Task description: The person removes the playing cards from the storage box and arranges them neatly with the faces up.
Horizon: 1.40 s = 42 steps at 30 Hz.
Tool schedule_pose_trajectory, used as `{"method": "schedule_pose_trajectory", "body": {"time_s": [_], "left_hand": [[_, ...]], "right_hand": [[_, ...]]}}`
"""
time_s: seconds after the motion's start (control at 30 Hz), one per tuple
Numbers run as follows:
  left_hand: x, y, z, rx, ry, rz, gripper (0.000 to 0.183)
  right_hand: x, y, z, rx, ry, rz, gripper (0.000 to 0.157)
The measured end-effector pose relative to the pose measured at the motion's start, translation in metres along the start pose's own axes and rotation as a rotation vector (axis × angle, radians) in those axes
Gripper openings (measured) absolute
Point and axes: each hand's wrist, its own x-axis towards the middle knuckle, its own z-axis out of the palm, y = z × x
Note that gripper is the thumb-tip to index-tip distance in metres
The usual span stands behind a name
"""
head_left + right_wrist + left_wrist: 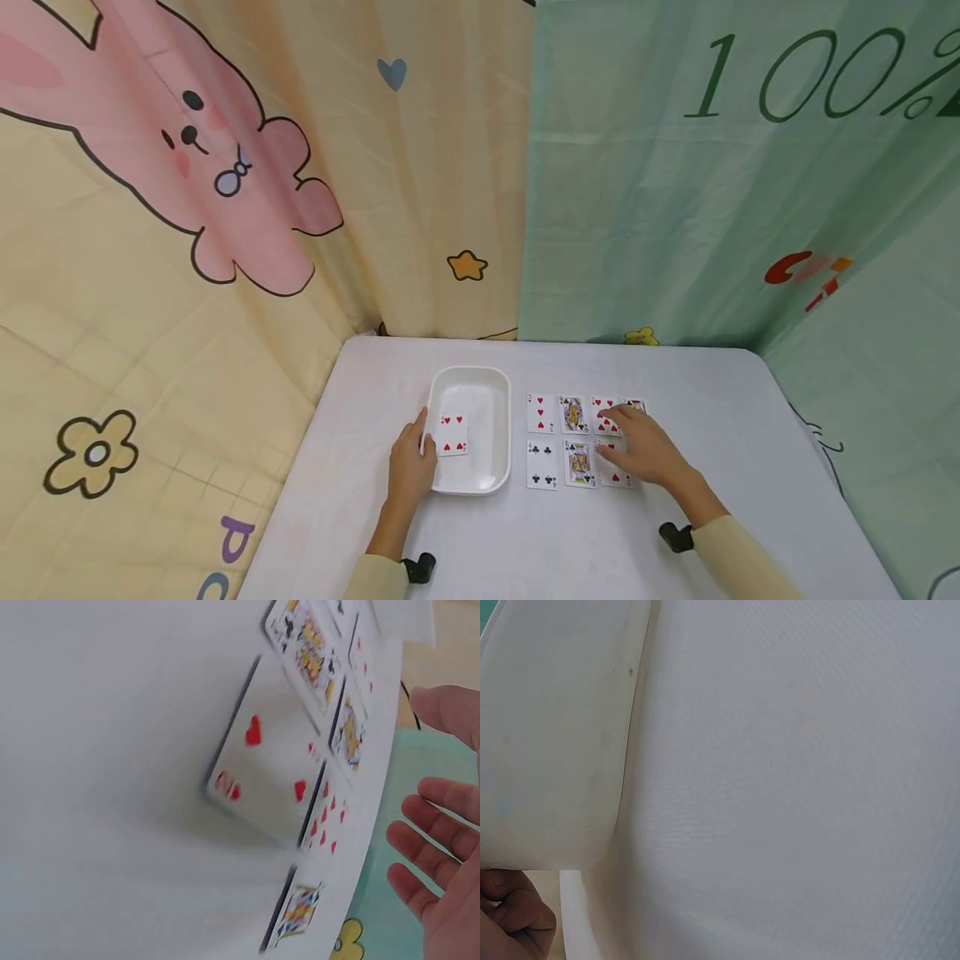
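My left hand [411, 467] grips the left side of a white tray [509, 433], thumb at the rim; in the left wrist view its curled fingers [521, 911] sit against the tray. A four of hearts [452, 447] lies face up inside. Over the right end of two rows of playing cards reaches my right hand [643, 450], fingers apart and relaxed in the right wrist view. Nearest it are the two of hearts [270, 754], a red heart card [328, 814] and a face card [300, 907], all face up. It partly covers these cards in the head view.
Further left in the rows lie a three of hearts [540, 413], a queen [573, 414], a four of clubs [542, 465] and a king [580, 463]. The white table [540, 542] is backed by beige and green curtains [637, 208].
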Motion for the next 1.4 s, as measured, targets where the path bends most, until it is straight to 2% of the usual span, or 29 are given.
{"method": "schedule_pose_trajectory", "body": {"time_s": [0.17,0.4,0.6,0.77,0.87,1.0,1.13,1.27,1.4], "left_hand": [[0.002,-0.001,0.0,0.002,-0.012,0.002,0.054],[0.005,0.0,0.001,0.0,-0.009,0.009,0.054],[0.003,0.0,0.002,-0.01,0.0,0.022,0.053],[-0.001,-0.004,0.0,-0.008,0.016,0.04,0.052],[-0.003,-0.008,-0.001,-0.002,0.027,0.06,0.051],[-0.004,-0.009,0.0,-0.012,0.037,0.09,0.051],[-0.003,-0.008,0.003,-0.019,0.027,0.086,0.052],[-0.001,-0.008,0.005,-0.019,0.039,0.092,0.051],[0.001,-0.008,0.003,-0.017,0.063,0.11,0.051]], "right_hand": [[0.027,-0.04,0.005,0.062,0.013,-0.086,0.064],[0.067,-0.103,0.009,0.12,-0.042,-0.202,0.064],[0.092,-0.14,0.022,0.072,-0.091,-0.265,0.068],[0.108,-0.171,0.044,0.034,-0.134,-0.336,0.075],[0.114,-0.188,0.058,-0.006,-0.194,-0.353,0.084],[0.123,-0.204,0.076,-0.083,-0.271,-0.346,0.096],[0.126,-0.209,0.089,-0.138,-0.33,-0.306,0.108],[0.126,-0.211,0.095,-0.17,-0.324,-0.289,0.115],[0.129,-0.214,0.096,-0.179,-0.315,-0.278,0.109]]}}
